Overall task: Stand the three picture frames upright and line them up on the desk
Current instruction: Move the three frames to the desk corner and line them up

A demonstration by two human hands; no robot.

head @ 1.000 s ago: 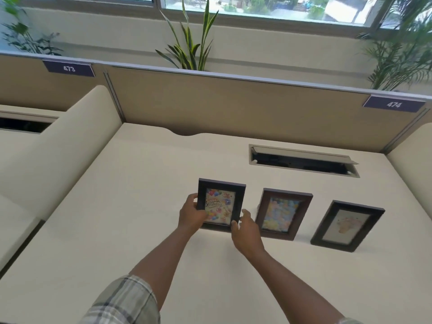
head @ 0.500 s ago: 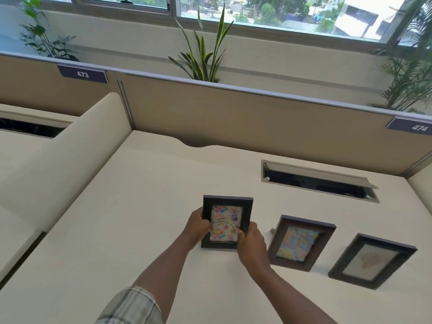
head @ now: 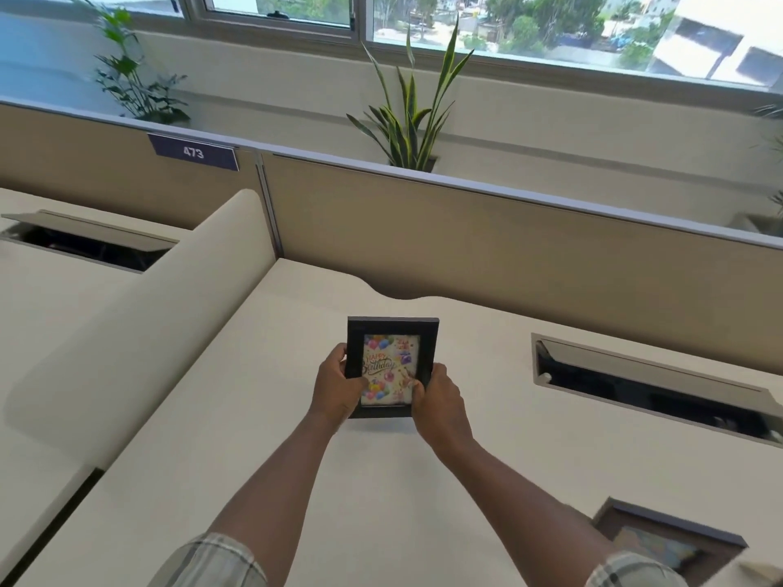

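Head view: two frames show. The brown frame [head: 669, 540] at lower right is cut off by the picture's edge and a sleeve. At centre, the left hand [head: 337, 385] and right hand [head: 436, 396] grip the black frame [head: 392, 328] by its sides, upright over the desk [head: 254, 417]; its lower corners are hidden.

Black frame [head: 392, 326] shows a colourful balloon birthday card; cream desk [head: 262, 438], tan partition [head: 508, 247], plaid sleeves [head: 212, 563].
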